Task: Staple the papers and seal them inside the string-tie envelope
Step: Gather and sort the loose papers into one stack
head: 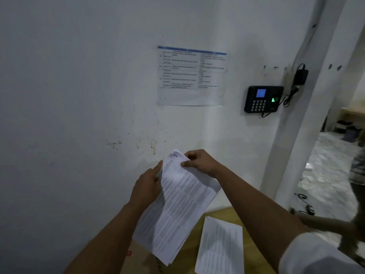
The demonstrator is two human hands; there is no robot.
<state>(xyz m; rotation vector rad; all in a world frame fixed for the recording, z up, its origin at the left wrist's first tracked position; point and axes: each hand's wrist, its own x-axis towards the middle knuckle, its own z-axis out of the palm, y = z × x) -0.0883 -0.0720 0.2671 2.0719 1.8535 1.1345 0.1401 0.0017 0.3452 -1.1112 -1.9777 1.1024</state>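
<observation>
I hold a stack of printed papers (177, 202) up in front of the white wall, tilted with its top corner away from me. My right hand (199, 162) pinches the top corner of the stack between thumb and fingers. My left hand (147, 186) holds the stack's left edge, fingers behind the sheets. Another printed sheet (220, 246) lies flat on the wooden table (227, 213) below. A brown envelope (136, 256) with a red fastener button shows partly under the held papers. No stapler is in view.
A printed schedule (191, 75) is taped to the wall, with a black keypad device (261, 98) and its cable to the right. A doorway at the right opens to a tiled floor, where a blurred person (357, 171) stands at the frame's edge.
</observation>
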